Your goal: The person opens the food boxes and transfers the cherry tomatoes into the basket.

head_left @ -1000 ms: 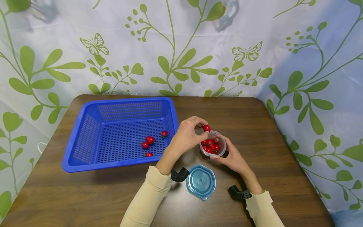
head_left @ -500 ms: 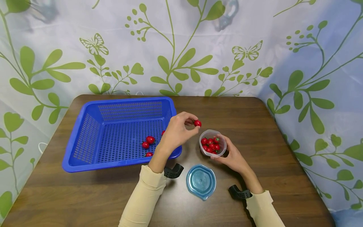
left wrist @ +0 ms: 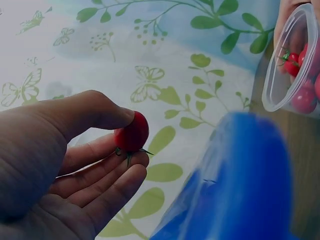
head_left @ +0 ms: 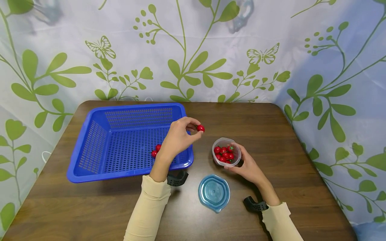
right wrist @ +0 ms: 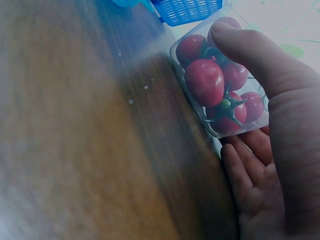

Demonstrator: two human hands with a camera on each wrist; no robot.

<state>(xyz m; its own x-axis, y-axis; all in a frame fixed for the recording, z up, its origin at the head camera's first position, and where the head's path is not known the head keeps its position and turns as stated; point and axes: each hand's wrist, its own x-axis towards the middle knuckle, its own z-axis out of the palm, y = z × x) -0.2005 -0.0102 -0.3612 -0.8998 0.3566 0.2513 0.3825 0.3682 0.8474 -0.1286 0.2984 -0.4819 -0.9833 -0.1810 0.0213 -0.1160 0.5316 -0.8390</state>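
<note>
My left hand [head_left: 177, 138] pinches a red cherry tomato [head_left: 200, 128] between thumb and fingertips, above the table just right of the basket's right side. The left wrist view shows that tomato [left wrist: 132, 132] with its green calyx pointing down. A clear plastic container [head_left: 224, 139], partly filled with several cherry tomatoes [head_left: 223, 154], is gripped at its right side by my right hand [head_left: 248, 166]. Up close in the right wrist view, the thumb lies along the container [right wrist: 215, 131]. In the blue basket [head_left: 120, 147], cherry tomatoes [head_left: 154, 153] lie partly behind my left wrist.
A round blue translucent lid [head_left: 214, 192] lies on the brown wooden table [head_left: 253, 124], between my forearms. Behind the table hangs a cloth [head_left: 193, 50] printed with leaves and butterflies. Each wrist wears a black mount, such as the left one [head_left: 178, 179].
My left hand has drawn away leftward from over the container to beside the basket, with the cherry tomato still pinched. The right hand and container stay in place.
</note>
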